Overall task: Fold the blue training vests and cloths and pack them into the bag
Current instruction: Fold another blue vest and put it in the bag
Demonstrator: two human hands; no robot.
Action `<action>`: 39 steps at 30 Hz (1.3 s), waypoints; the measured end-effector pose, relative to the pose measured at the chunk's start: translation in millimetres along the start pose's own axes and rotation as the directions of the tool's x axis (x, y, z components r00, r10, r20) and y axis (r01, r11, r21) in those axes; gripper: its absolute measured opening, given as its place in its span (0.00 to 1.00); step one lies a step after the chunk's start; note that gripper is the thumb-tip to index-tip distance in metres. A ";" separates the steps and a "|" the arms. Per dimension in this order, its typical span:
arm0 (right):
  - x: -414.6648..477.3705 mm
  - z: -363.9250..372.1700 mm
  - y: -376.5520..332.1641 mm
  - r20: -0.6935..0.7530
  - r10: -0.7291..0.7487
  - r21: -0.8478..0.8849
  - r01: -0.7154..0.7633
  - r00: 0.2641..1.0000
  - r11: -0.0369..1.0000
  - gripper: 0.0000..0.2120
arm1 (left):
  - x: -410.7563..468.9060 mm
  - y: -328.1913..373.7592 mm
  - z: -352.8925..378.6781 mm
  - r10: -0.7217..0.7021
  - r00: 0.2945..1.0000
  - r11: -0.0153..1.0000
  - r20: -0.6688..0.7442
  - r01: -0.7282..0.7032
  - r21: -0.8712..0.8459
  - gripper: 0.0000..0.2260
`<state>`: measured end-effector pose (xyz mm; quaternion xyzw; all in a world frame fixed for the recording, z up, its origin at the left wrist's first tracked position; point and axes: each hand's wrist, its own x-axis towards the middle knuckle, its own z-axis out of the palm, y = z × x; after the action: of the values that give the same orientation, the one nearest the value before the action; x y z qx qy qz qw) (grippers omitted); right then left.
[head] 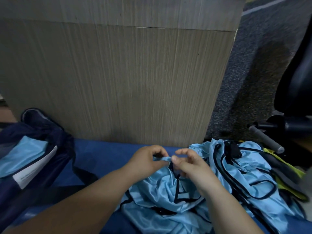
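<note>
A light blue training vest (162, 188) with black trim lies crumpled in front of me on a dark blue surface (104, 152). My left hand (148, 161) and my right hand (187, 164) both pinch its top strap, fingers curled, close together. More light blue vests (244, 168) lie heaped to the right. At the left stands a navy bag (42, 132), open, with a folded light blue cloth (23, 156) and a white card (35, 168) inside.
A wooden panel (118, 73) rises straight ahead. Grey carpet (253, 65) lies to the right, with a black office chair (295, 81) and its base (278, 125). Yellow-green fabric (287, 179) shows under the right-hand heap.
</note>
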<state>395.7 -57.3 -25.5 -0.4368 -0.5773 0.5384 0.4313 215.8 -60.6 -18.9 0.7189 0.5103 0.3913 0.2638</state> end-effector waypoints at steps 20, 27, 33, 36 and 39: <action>-5.5 -1.7 -7.0 -0.226 -0.250 -0.152 0.219 0.941 0.964 0.06 | 18.3 32.7 -19.6 -0.099 0.991 0.993 0.088 0.093 0.074 0.04; -3.5 -7.6 -4.3 -0.261 -0.297 -0.322 0.208 0.919 0.924 0.06 | 24.0 32.0 -16.3 -0.074 0.997 0.995 -0.010 0.075 0.059 0.07; 1.7 -36.8 -3.2 -0.264 -0.124 -0.513 -0.030 0.957 0.858 0.07 | 25.9 25.2 -17.9 -0.223 0.970 0.974 -0.101 0.218 -0.056 0.08; 4.7 -52.0 9.7 -0.214 0.149 -0.782 -0.261 0.965 0.566 0.25 | 24.6 18.2 -18.4 -0.293 0.940 0.949 -0.175 0.264 -0.173 0.10; 3.9 -50.4 23.0 -0.219 0.283 -0.851 -0.324 0.934 0.414 0.25 | 24.0 13.3 -20.8 -0.291 0.918 0.955 -0.270 0.260 -0.145 0.14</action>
<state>444.5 -40.3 -45.9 -0.7025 -0.6724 0.2268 0.0540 209.6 -43.0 10.0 0.5599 0.6180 0.4773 0.2771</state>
